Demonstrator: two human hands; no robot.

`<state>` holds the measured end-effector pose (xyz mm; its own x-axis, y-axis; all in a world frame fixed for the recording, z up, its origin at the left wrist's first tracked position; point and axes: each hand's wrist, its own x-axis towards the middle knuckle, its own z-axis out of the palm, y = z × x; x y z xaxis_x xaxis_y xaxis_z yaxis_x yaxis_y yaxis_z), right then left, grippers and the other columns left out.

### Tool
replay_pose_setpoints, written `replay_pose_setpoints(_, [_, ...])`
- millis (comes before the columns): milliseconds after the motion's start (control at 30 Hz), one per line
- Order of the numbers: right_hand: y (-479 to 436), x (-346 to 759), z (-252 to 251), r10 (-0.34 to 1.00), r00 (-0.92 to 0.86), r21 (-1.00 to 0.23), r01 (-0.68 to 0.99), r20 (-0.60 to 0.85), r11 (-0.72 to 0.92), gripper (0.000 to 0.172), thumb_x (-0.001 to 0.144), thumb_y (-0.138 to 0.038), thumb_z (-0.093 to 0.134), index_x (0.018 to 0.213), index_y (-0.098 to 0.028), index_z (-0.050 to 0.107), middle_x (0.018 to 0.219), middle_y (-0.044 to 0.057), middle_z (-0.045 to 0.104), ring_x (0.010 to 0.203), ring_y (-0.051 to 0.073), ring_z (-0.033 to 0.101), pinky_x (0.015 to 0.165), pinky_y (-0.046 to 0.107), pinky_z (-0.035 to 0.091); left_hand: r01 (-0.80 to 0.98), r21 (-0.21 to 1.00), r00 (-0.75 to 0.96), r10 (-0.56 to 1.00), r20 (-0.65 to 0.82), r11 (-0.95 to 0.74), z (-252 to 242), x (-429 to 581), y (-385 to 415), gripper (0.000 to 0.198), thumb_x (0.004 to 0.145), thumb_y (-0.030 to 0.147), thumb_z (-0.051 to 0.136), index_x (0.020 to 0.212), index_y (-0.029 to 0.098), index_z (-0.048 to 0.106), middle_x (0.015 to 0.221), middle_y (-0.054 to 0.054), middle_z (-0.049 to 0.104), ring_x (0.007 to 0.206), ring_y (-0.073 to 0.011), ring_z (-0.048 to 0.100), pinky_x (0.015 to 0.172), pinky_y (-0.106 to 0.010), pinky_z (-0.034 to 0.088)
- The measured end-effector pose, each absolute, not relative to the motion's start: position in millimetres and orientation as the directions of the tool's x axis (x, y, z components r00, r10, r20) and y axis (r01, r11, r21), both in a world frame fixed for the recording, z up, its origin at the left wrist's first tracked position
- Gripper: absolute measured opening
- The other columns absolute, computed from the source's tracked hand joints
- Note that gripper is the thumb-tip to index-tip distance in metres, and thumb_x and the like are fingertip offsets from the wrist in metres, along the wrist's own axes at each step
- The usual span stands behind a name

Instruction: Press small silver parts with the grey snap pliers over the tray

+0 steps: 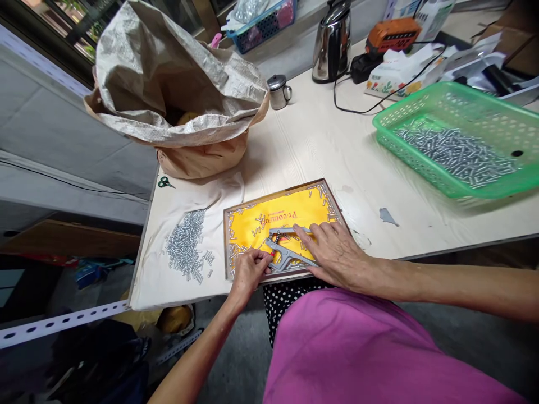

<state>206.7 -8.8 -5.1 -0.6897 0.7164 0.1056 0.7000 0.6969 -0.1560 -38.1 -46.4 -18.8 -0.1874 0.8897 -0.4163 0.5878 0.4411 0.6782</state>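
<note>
Grey spring-loaded hand pliers [286, 230], held over the near side of a shallow tray [226, 244] with a yellow printed sheet [273, 207]. Right hand [339, 255]: fingers gripping the handles, which stand apart. Left hand [250, 272]: fingers pinched together at the head end, by a small red bit [273, 254]; cannot tell if a piece sits between them.

Risks, as I judge it. Worst one: left fingertips right by the head, so a squeeze from the right before they clear could nip skin. Second: whatever is being lined up looks tiny; a crooked seat or a jerky squeeze could bend it or shoot it out. The coil spring [277, 238] between the arms could kick them apart if the right grip slips.

Tray's near side sits about at the tabletop [303, 140] edge, above the lap; leaning a wrist on the rim might tip it and send the loose rod-like pieces [232, 248] down to the floor. Sheet looks smooth, so pieces could slide easily.

Pile of pieces [185, 244] on the white cloth [147, 275] lies left of the tray, near the tabletop's edge: left elbow snagging the cloth could drag it off. Green basket [421, 179] on the right, well apart, low risk.
</note>
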Motion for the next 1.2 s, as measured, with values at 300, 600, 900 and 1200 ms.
replay_pose_setpoints(300, [12, 210, -10, 0.648, -0.739, -0.314, 0.58, 0.185, 0.752, 0.065, 0.091, -0.029, 0.047, 0.148, -0.003, 0.028, 0.109, 0.02, 0.06, 0.095, 0.03, 0.053, 0.082, 0.043, 0.042, 0.887, 0.449, 0.091, 0.994, 0.068, -0.111, 9, -13, -42, 0.057, 0.078, 0.036, 0.075, 0.129, 0.016, 0.056, 0.131, -0.017, 0.059, 0.119, -0.0312, 0.059, 0.098, -0.047, 0.051])
replay_pose_setpoints(600, [29, 200, 0, 0.611, -0.723, -0.046, 0.633, 0.322, 0.773, 0.049, 0.092, -0.01, 0.037, 0.14, -0.005, 0.04, 0.1, 0.016, 0.066, 0.09, 0.027, 0.056, 0.082, 0.043, 0.041, 0.927, 0.061, 0.369, 0.929, 0.024, -0.37, 18, 18, 5, 0.053, 0.08, 0.018, 0.068, 0.129, 0.012, 0.049, 0.122, -0.016, 0.063, 0.111, -0.0296, 0.059, 0.1, -0.046, 0.048])
replay_pose_setpoints(900, [59, 206, -23, 0.498, -0.83, 0.072, 0.529, 0.252, 0.846, 0.031, 0.095, -0.004, 0.033, 0.092, -0.015, 0.062, 0.077, 0.007, 0.063, 0.076, 0.02, 0.05, 0.075, 0.036, 0.033, 0.955, -0.061, 0.269, 0.936, -0.226, -0.289, 28, 38, 21, 0.017, 0.09, 0.026, 0.061, 0.102, 0.014, 0.063, 0.1, -0.014, 0.071, 0.095, -0.0258, 0.066, 0.078, -0.035, 0.052])
replay_pose_setpoints(1200, [81, 231, -17, 0.621, -0.728, -0.251, 0.568, 0.291, 0.784, 0.051, 0.094, -0.059, 0.043, 0.114, -0.014, 0.055, 0.104, 0.014, 0.061, 0.093, 0.026, 0.05, 0.081, 0.039, 0.037, 0.816, 0.063, 0.559, 0.811, 0.174, -0.575, 13, 22, 18, 0.025, 0.096, 0.022, 0.052, 0.119, 0.014, 0.057, 0.143, -0.018, 0.052, 0.136, -0.0304, 0.046, 0.108, -0.051, 0.045])
